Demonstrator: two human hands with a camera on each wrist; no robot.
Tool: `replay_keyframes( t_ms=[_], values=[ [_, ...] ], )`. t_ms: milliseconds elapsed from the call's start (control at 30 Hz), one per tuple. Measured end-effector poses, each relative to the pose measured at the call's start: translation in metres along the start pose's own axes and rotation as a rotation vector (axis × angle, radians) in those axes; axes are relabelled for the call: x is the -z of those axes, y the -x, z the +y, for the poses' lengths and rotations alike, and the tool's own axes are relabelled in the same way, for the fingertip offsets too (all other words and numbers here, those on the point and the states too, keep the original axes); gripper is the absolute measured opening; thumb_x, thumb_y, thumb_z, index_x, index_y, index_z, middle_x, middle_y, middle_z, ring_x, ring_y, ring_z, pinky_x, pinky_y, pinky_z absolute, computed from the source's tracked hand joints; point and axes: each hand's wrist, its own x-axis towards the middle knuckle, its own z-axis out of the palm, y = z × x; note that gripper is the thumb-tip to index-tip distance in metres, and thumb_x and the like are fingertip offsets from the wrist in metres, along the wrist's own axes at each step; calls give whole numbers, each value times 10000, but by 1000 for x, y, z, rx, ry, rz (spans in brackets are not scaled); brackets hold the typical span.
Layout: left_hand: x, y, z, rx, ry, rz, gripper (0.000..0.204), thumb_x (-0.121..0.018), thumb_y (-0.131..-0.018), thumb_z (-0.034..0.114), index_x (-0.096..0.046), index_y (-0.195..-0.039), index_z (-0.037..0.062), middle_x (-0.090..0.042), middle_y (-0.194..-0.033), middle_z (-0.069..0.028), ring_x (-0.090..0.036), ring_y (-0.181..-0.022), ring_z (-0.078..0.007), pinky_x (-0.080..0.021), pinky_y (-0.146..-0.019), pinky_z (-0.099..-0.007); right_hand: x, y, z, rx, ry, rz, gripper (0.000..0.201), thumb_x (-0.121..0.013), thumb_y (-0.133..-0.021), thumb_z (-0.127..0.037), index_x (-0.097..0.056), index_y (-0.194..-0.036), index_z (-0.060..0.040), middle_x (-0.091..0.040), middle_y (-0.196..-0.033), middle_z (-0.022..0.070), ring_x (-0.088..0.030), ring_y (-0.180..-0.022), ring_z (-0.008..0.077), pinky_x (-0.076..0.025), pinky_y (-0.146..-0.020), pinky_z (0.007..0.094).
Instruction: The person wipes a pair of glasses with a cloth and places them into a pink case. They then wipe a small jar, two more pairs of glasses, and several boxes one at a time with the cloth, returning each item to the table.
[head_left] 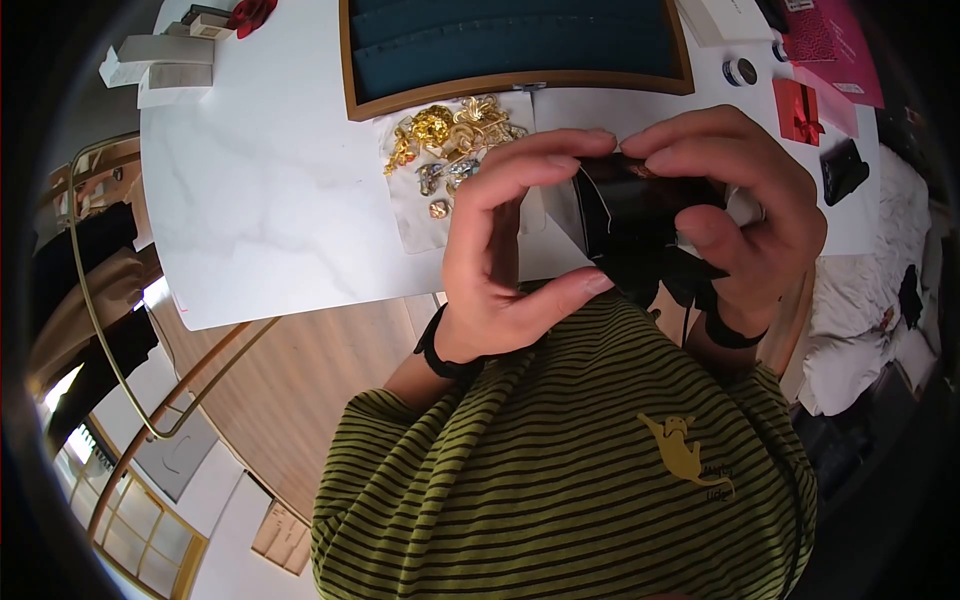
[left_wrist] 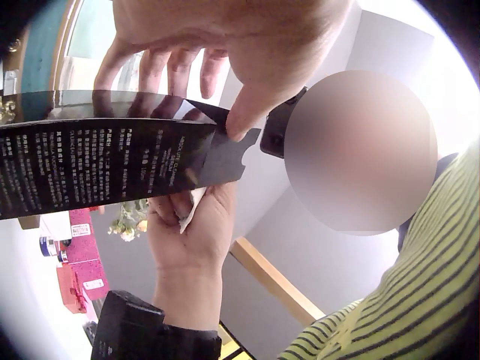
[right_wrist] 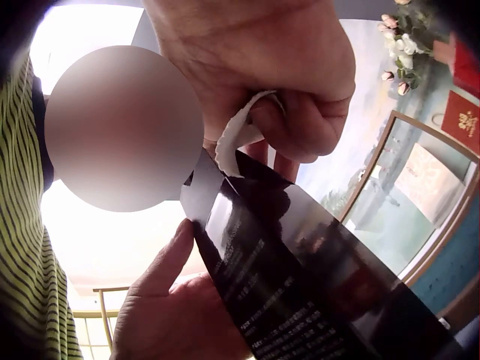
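Note:
A glossy black carton (head_left: 640,212) with pale printed text is held up in front of the striped shirt. My left hand (head_left: 500,245) grips one end, fingers along the top and thumb below. In the left wrist view the thumb of that hand touches a notched end flap (left_wrist: 234,159). At the carton's other side my right hand (head_left: 765,190) holds it with bent fingers. A curled piece of white paper (right_wrist: 238,136) is tucked in the right palm and fingers. The carton hides some of the fingers, and its inside is out of sight.
Gold and silver jewellery (head_left: 450,140) is heaped on a white cloth (head_left: 420,225) on the white table (head_left: 260,210). Behind it stands a wood-framed case (head_left: 520,88) with dark blue lining. White boxes (head_left: 165,70) sit far left; a red gift box (head_left: 797,110) and small jar (head_left: 740,72) are at right.

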Motion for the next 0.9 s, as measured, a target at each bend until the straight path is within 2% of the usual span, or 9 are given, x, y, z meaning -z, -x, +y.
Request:
replay_keyframes(
  t_ms=[367, 433, 733, 900],
  values=[
    [4, 4, 7, 62, -19, 7, 562, -749, -708, 37, -465, -1193, 28, -514, -1248, -209, -502, -1166, -300, -351, -1014, -407, -13, 1, -3, -75, -76, 78, 459, -662, -845, -366, -619, -926, 83, -633, -914, 227, -623, -811, 241, -507, -704, 316],
    [3, 4, 7, 59, -15, 12, 559, -750, -707, 35, -468, -1189, 30, -517, -1244, -206, -504, -1163, -298, -353, -1011, -407, -13, 0, -3, -54, -121, 125, 243, -761, -698, -85, -656, -876, 43, -669, -859, 143, -646, -784, 217, -505, -685, 283],
    [9, 1, 5, 108, 4, 13, 565, -754, -684, 22, -477, -1177, 42, -543, -1234, -172, -516, -1148, -283, -386, -977, -382, -17, -4, -10, -131, -64, 131, 268, -709, -770, -178, -649, -888, 55, -654, -863, 154, -625, -762, 194, -478, -625, 238],
    [11, 0, 6, 101, 31, 46, 570, -756, -678, 11, -475, -1173, 46, -542, -1232, -169, -534, -1122, -278, -413, -950, -368, -25, -11, -14, -183, -76, 156, 331, -672, -804, -244, -639, -887, 75, -633, -866, 183, -618, -773, 214, -483, -651, 266]
  ],
)
